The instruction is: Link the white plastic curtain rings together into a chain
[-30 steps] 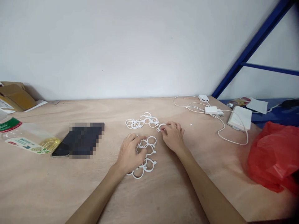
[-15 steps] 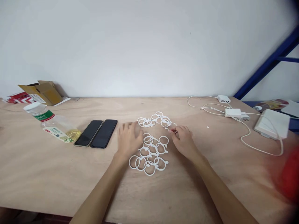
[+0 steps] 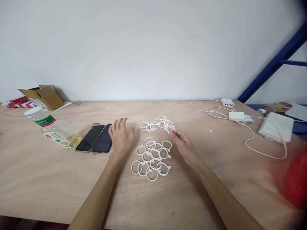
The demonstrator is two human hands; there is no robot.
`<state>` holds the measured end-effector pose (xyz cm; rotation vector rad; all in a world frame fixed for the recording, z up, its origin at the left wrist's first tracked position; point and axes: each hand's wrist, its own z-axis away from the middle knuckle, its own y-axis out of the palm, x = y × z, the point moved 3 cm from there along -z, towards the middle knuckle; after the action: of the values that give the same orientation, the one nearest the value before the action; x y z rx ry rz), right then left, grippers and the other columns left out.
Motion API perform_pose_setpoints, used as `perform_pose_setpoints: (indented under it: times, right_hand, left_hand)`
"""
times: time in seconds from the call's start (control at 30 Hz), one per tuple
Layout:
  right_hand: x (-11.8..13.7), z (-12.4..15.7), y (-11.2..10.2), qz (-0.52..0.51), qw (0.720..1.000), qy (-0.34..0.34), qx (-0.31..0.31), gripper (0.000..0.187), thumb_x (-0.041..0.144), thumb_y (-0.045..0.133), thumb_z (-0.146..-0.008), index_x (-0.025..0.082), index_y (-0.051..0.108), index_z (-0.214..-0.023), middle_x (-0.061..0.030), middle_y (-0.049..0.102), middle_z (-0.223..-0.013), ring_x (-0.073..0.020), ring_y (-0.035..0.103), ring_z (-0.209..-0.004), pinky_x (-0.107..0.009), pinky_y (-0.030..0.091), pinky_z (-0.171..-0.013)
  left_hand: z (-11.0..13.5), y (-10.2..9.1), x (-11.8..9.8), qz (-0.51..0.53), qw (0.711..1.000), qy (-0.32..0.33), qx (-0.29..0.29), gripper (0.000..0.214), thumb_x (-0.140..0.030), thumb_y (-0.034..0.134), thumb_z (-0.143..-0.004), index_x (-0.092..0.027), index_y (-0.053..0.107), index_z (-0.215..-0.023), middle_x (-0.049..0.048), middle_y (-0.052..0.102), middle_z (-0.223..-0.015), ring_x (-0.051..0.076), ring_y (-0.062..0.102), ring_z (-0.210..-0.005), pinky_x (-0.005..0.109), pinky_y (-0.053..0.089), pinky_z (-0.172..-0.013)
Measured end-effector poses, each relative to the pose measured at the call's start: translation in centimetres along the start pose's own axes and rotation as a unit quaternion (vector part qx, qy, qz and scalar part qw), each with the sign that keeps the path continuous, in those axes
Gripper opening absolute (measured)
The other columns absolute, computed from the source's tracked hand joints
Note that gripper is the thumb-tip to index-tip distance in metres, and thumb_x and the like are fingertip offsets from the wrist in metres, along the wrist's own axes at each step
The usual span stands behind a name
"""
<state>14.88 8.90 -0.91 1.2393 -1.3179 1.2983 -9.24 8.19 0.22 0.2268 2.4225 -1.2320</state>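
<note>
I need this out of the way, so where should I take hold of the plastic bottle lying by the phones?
Take the plastic bottle around its middle, coming from the near side. It lies on its side, with the white cap pointing away to the left, and its end with the yellow liquid sits close to the phones. Holding mid-body keeps your hand clear of them.

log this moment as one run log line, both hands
left hand: open, beside two phones | right hand: fingertips at upper white plastic ring cluster | lower ring cluster: on plywood table
</note>
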Motion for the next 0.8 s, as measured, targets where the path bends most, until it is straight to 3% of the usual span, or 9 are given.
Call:
perform_pose_setpoints:
  times: [0.07, 0.13, 0.23, 0.33, 0.5, 0.6, 0.8]
  right_hand:
    - [0.1, 0.4, 1.1, -0.143, 0.987, 0.057, 0.043, 0.034, 0.052, 0.064, -0.074, 0.02, 0.055, -0.067, 0.0021, 0.051, -0.068, -0.0135, 0.046, -0.065, -0.029, 0.038, -0.065]
    - [0.3, 1.0, 2.2, -0.24, 0.961, 0.104, 0.085, 0.037, 0.053, 0.07, -0.069, 0.02, 0.054, -0.066, 0.0025, 0.05, -0.068, -0.0119, 0.045, -0.063, -0.028, 0.038, -0.063]
    - [0.5, 2.0, 3.4, -0.286, 0.939, 0.14, 0.126, 0.036, 0.052, 0.072, -0.069, 0.019, 0.055, -0.067, 0.0033, 0.048, -0.067, -0.0104, 0.043, -0.06, -0.026, 0.036, -0.058]
    - [0.8, 2.5, 3.9, -0.284, 0.938, 0.133, 0.148, 0.035, 0.051, 0.07, -0.073, 0.02, 0.054, -0.068, 0.005, 0.044, -0.062, -0.0094, 0.039, -0.057, -0.024, 0.032, -0.053]
    - [1.0, 2.4, 3.6, -0.285, 0.94, 0.126, 0.141, 0.039, 0.056, 0.066, -0.075, 0.02, 0.053, -0.071, 0.0024, 0.055, -0.068, -0.0092, 0.044, -0.057, -0.023, 0.033, -0.052]
    - [0.9, 2.3, 3.7, -0.3, 0.937, 0.124, 0.128, 0.041, 0.059, 0.066, -0.074, 0.02, 0.051, -0.075, 0.0012, 0.059, -0.068, -0.0098, 0.047, -0.055, -0.023, 0.034, -0.051]
    - [0.7, 3.0, 4.6, -0.271, 0.939, 0.133, 0.166, 0.043, 0.065, 0.055, -0.078, 0.022, 0.049, -0.082, 0.0041, 0.056, -0.057, -0.0112, 0.051, -0.049, -0.022, 0.035, -0.046]
  left_hand:
    - [0.9, 0.3, -2.3, 0.146, 0.987, 0.054, 0.036, 0.046, -0.036, 0.051, -0.086, -0.017, 0.051, -0.128, 0.0136, 0.054, -0.132, 0.027, 0.045, -0.127, 0.046, 0.031, -0.109]
    - [2.1, 0.7, -4.3, 0.268, 0.955, 0.067, 0.107, 0.05, -0.036, 0.054, -0.085, -0.018, 0.047, -0.131, 0.0125, 0.054, -0.134, 0.025, 0.049, -0.124, 0.044, 0.036, -0.107]
    - [3.9, 1.2, -6.6, 0.371, 0.906, 0.054, 0.2, 0.056, -0.038, 0.062, -0.081, -0.018, 0.048, -0.132, 0.0126, 0.055, -0.133, 0.025, 0.053, -0.121, 0.042, 0.04, -0.104]
    - [4.4, 1.1, -7.0, 0.396, 0.892, 0.017, 0.217, 0.051, -0.037, 0.065, -0.079, -0.019, 0.055, -0.125, 0.0104, 0.062, -0.125, 0.024, 0.057, -0.116, 0.039, 0.042, -0.101]
    - [3.1, 0.3, -5.7, 0.373, 0.914, 0.004, 0.156, 0.041, -0.035, 0.061, -0.082, -0.017, 0.059, -0.119, 0.0108, 0.063, -0.122, 0.024, 0.055, -0.116, 0.04, 0.039, -0.103]
    - [3.2, 0.2, -5.8, 0.378, 0.911, -0.02, 0.161, 0.041, -0.036, 0.063, -0.08, -0.015, 0.06, -0.116, 0.0103, 0.066, -0.114, 0.024, 0.058, -0.111, 0.039, 0.042, -0.1]
    - [5.0, 0.7, -7.9, 0.467, 0.836, -0.064, 0.282, 0.038, -0.037, 0.064, -0.078, -0.018, 0.059, -0.111, 0.0028, 0.069, -0.092, 0.013, 0.063, -0.065, 0.027, 0.053, -0.065]
